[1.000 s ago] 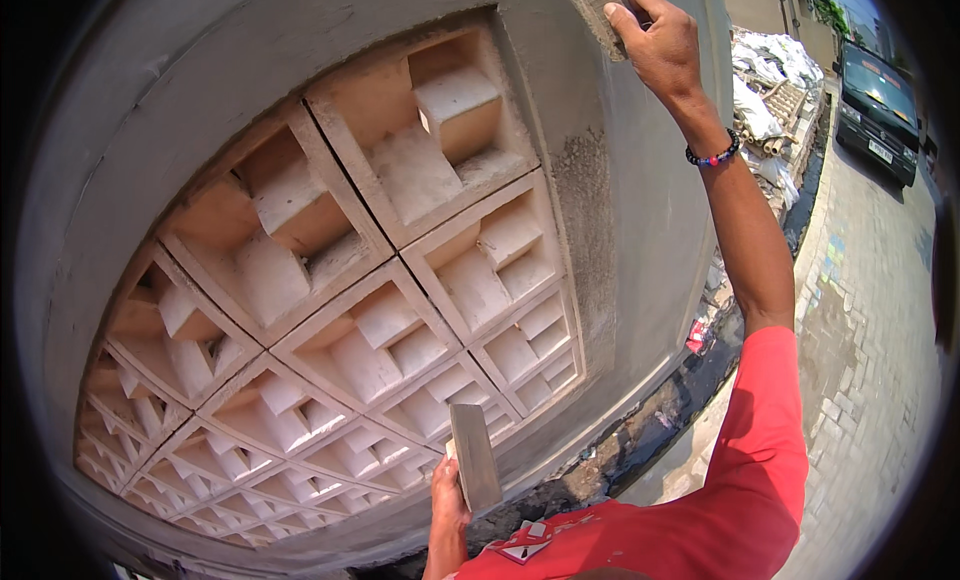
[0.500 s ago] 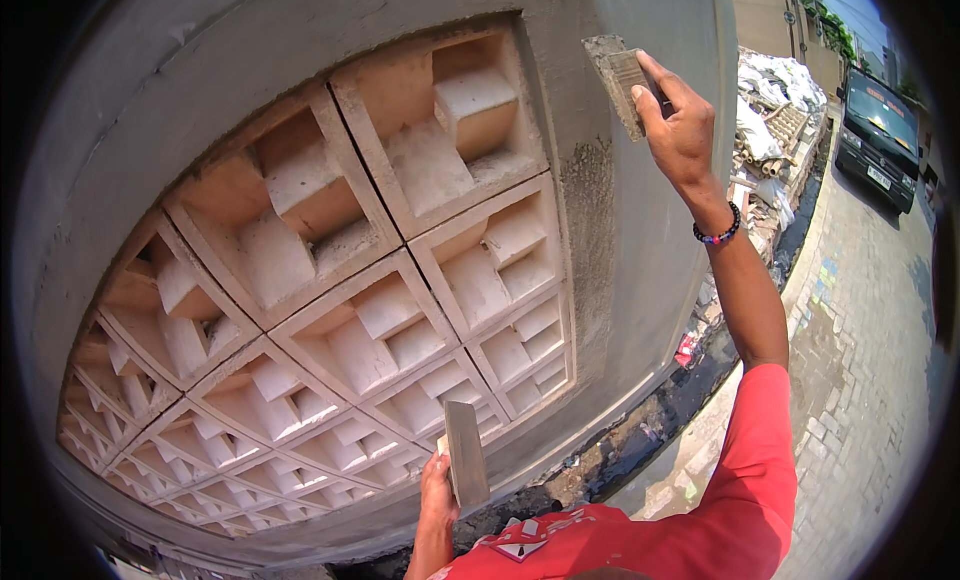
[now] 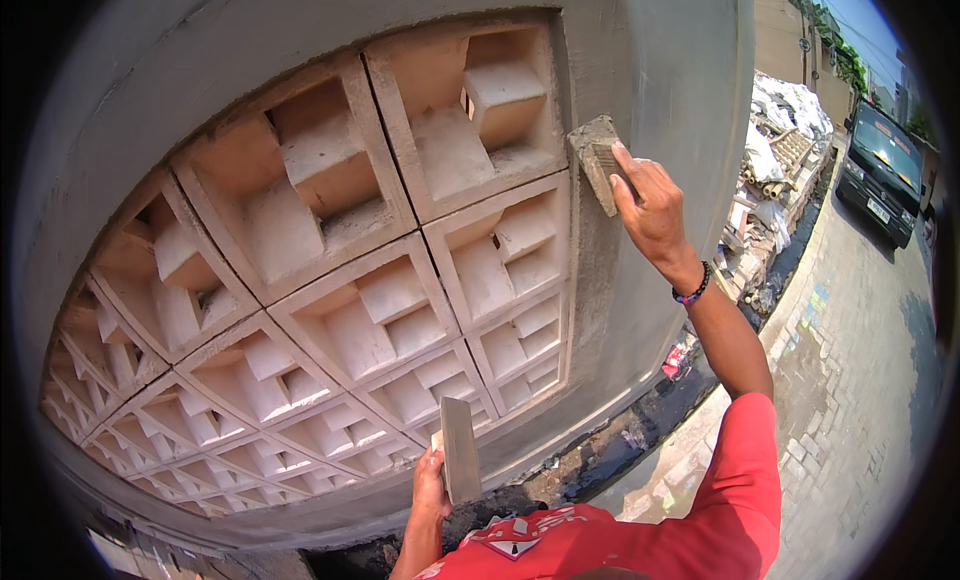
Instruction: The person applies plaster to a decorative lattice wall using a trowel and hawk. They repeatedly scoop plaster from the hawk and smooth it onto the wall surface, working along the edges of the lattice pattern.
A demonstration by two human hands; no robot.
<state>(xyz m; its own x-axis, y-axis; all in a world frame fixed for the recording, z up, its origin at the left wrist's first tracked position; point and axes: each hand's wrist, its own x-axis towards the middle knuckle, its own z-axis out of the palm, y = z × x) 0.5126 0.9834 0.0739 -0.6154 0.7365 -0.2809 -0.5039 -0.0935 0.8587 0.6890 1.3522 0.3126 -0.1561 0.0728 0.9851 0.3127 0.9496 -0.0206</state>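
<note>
a: here's the right hand (image 3: 655, 208), fingers wrapped round a small, blocky, mortar-crusted brown-grey float (image 3: 600, 165), up at the smooth grey rendered wall (image 3: 685, 100), just right of the pale pinkish block screen (image 3: 505, 102).

b: touching the wall?

a: can't tell from this angle; against it or very near.

b: and the left hand (image 3: 430, 485)?

a: low down, in front of the screen's lower part, grasping a flat, grey, rectangular board (image 3: 461, 450) from its left side. the grip itself is partly hidden.

b: so which step are we watching?

a: smoothing, i'd judge: the float sits over the upper end of a rough, grainy grey strip (image 3: 588, 280) running down beside the blocks.

b: and the next move calls for?

a: a flat face and even pressure along that strip, i'd say, without clipping the blocks' edge.

b: what a mix of textures!

a: oh yes: sandy grain there, satin grey beyond, then chalky square blocks, deep recesses, jutting cubes, thin dark joints between.
</note>
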